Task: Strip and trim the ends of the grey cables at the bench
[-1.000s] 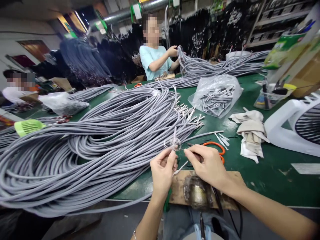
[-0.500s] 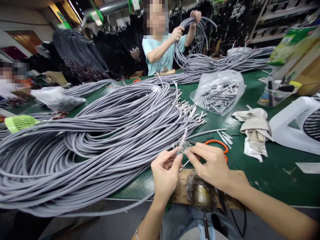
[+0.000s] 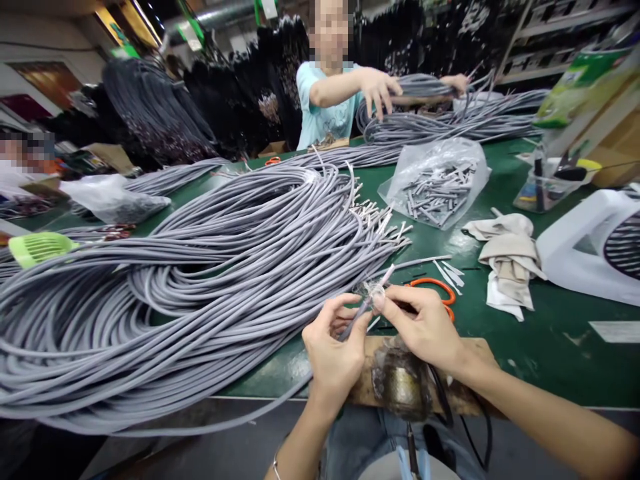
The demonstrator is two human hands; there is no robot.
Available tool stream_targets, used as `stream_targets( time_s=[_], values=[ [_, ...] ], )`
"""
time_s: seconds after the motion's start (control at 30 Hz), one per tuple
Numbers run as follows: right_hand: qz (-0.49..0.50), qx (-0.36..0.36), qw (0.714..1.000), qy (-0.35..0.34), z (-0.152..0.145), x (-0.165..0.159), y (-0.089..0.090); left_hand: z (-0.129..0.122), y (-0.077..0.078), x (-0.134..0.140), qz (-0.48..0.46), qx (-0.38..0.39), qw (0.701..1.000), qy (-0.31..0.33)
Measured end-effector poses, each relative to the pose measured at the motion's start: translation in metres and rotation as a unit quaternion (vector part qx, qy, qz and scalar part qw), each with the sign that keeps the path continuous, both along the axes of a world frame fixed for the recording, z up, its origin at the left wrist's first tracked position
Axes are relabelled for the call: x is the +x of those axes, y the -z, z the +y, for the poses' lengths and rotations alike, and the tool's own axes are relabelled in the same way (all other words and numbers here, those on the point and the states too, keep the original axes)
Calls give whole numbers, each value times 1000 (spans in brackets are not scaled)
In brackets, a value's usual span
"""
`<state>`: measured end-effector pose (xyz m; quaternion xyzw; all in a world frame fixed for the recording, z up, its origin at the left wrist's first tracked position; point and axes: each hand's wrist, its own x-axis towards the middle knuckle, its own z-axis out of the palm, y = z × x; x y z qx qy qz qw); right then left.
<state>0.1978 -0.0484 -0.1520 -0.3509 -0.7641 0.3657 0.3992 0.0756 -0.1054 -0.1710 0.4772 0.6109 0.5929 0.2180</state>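
My left hand [image 3: 334, 340] is closed around a grey cable [image 3: 356, 323] near its stripped end. Frayed shielding wire [image 3: 371, 291] spreads out from that end, and a pale inner core [image 3: 387, 273] sticks up past it. With thumb and fingertips, my right hand [image 3: 423, 327] pinches the loose strands beside the core. Scissors with orange handles [image 3: 434, 285] lie just behind my right hand, partly covered by it. Below both hands a brownish, metal-bodied device [image 3: 403, 380] sits on a wooden board [image 3: 473, 353] at the table edge.
A large coil of grey cables [image 3: 215, 300] covers the left. Behind my hands lies a clear bag of short grey pieces [image 3: 440, 183]. A crumpled cloth [image 3: 513, 250] and a white fan-like appliance [image 3: 590, 247] stand right. Across the table a person [image 3: 330, 100] handles cables.
The cable end in my hands has tilted to the right, and my right hand has shifted slightly down with the strands. The person opposite has lowered a cable coil onto the pile.
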Motion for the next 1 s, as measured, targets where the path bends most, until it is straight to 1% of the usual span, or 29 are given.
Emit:
stream_targets(
  time_s=[0.07, 0.13, 0.2, 0.3, 0.37, 0.4, 0.47, 0.53, 0.63, 0.67, 0.7, 0.73, 0.77, 0.8, 0.83, 0.87, 0.9, 0.93, 0.97, 1.0],
  values=[
    [24, -32, 999, -1, 1, 0, 1, -1, -2, 1, 14, 4, 1000, -1],
    [39, -35, 999, -2, 1, 0, 0, -1, -3, 1, 45, 14, 999, 12],
    [44, -11, 999, 8, 0, 2, -2, 0, -4, -1, 82, 20, 996, 27],
    [36, 59, 997, 28, -3, 7, -9, 0, -3, -3, 132, 14, 990, 54],
    [41, 86, 995, 40, -4, 10, -11, 1, -3, -3, 117, 0, 990, 75],
    [53, 83, 994, 50, -5, 10, -11, 1, -3, -2, 98, -8, 991, 86],
    [92, 46, 992, 77, -5, 8, -9, 1, -3, 0, 63, -17, 992, 107],
    [138, -7, 986, 94, -3, 6, -5, 2, -4, 1, 57, -17, 991, 124],
    [192, -70, 976, 82, 9, 11, -9, 1, -5, -1, 80, -16, 987, 142],
    [224, -75, 967, 92, 15, 17, -14, 0, -3, -2, 86, -16, 986, 140],
    [273, -64, 953, 114, 21, 25, -21, -1, -1, -4, 86, -17, 987, 132],
    [329, -44, 932, 146, 27, 34, -28, -3, 1, -6, 77, -19, 989, 123],
    [404, -1, 894, 192, 33, 42, -35, -4, 4, -8, 56, -24, 991, 119],
    [465, 40, 856, 222, 36, 47, -40, -6, 7, -9, 24, -31, 991, 126],
    [486, 57, 838, 242, 37, 50, -43, -6, 9, -10, -18, -38, 989, 143],
    [467, 47, 847, 251, 36, 48, -43, -7, 10, -10, -64, -42, 983, 166],
    [402, 19, 886, 228, 32, 44, -41, -7, 10, -10, -109, -41, 976, 185],
    [298, -17, 938, 176, 27, 36, -37, -6, 9, -9, -151, -34, 969, 195],
    [192, -52, 974, 110, 21, 28, -31, -5, 7, -8, -185, -25, 962, 197],
    [109, -78, 990, 52, 16, 19, -26, -5, 5, -7, -210, -15, 958, 194]
  ],
)
